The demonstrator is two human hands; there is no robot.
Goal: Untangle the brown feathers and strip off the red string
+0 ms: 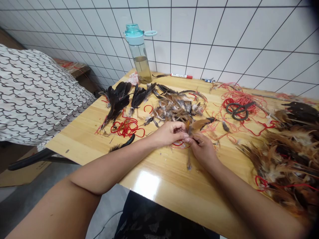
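Over the middle of the table my left hand (172, 133) and my right hand (202, 148) meet, fingertips pinched together. Between them stand a few brown feathers (198, 124) with a dark tip, their quills pointing down toward me. Both hands close on the lower part of these feathers. A bit of red cord (177, 143) lies under my left fingers; whether it is tied to the feathers I cannot tell. Just beyond my hands spreads a loose pile of brown and grey feathers (174, 105). A single black feather (124, 143) lies by my left forearm.
Dark feather bundles (118, 99) and a red cord coil (127, 127) lie left. Scissors (239, 110) rest on tangled red cord (233, 96) at right, near a big feather heap (294, 149). A water bottle (141, 56) and red marker (181, 76) stand and lie by the tiled wall.
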